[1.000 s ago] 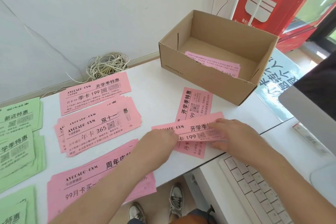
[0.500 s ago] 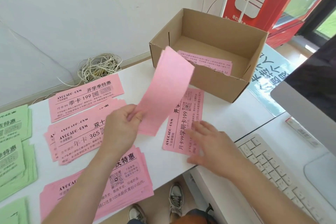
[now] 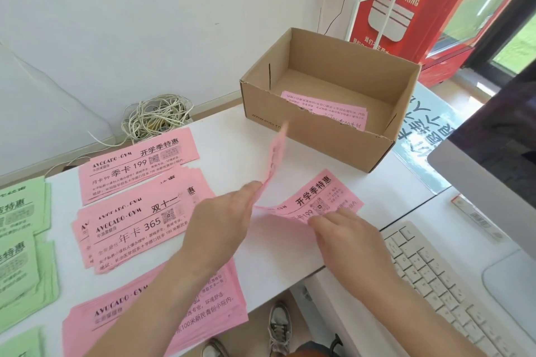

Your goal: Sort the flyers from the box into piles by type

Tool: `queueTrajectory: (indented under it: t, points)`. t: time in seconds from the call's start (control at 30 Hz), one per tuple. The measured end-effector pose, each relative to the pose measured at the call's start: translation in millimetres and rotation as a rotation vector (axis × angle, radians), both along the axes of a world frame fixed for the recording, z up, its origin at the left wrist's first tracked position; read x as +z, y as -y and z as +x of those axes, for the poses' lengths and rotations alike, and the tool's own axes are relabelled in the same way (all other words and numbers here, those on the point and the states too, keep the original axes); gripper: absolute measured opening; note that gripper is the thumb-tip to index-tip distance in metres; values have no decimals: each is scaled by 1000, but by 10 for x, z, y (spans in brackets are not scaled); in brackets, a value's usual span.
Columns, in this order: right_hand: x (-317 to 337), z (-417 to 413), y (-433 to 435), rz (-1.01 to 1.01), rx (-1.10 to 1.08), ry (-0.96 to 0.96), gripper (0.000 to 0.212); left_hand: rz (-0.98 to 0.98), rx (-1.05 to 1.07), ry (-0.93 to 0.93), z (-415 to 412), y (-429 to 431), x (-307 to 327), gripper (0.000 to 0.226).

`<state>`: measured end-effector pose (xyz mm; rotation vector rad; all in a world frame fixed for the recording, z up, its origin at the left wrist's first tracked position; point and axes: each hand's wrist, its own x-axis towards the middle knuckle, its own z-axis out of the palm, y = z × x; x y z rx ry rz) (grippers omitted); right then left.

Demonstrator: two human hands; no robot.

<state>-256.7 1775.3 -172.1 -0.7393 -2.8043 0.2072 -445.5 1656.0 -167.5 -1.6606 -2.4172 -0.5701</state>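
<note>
At the far left lie the green piles (image 3: pixel 20 240), and just right of them three pink ones on the bench (image 3: pixel 232 136): the far pink pile (image 3: pixel 136 165), the middle pink pile (image 3: pixel 139 226) and the near pink pile (image 3: pixel 145 316). Our left hand (image 3: pixel 220 226) pinches the raised flyer (image 3: pixel 275 159) by its lower end; it stands edge-on and blurred, so its print cannot be read. We should turn its face toward us, read heading and price line, then lay it square on the matching pile.

Just right of it lies the flat flyer (image 3: pixel 316 200), its left end lifting off the bench. Our right hand (image 3: pixel 345 235) has bent fingers on its near edge; whether they pinch or only press, we cannot tell. Its heading looks like the far pink pile's, but we would compare the line beneath before placing it.

Farther right the box (image 3: pixel 319 136) holds more pink flyers (image 3: pixel 327 109), so sorting seems close to done but not finished. Thin paper clings; take one sheet at a time.
</note>
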Motion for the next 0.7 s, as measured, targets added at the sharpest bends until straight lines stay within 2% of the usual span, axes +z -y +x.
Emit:
queueTrajectory:
  t: [0.07, 0.17, 0.23, 0.33, 0.43, 0.5, 0.6, 0.7]
  points:
    - [110, 106, -46, -40, -30, -138, 20, -52, -53, 55, 54, -53, -74, 35]
    - [204, 180, 32, 52, 39, -257, 17, -231, -126, 128, 137, -154, -177, 24]
    - [212, 225, 88, 96, 52, -320, 13, -351, -189, 186, 145, -163, -200, 30]
    - [253, 297, 77, 150, 2, -526, 16, -426, -232, 208, 118, -112, -171, 17]
    - [237, 323, 41, 226, 23, -656, 21, -481, -202, 403, 37, -43, -159, 56]
    - [162, 291, 13, 225, 34, -662, 23, -505, -204, 458, -41, -3, -191, 63]
    - [56, 196, -75, 145, 8, -643, 15, -515, -216, 456, -117, 5, -212, 42]
    - [162, 72, -191, -125, -254, -714, 15, -475, -167, 457, -106, -35, -137, 27]
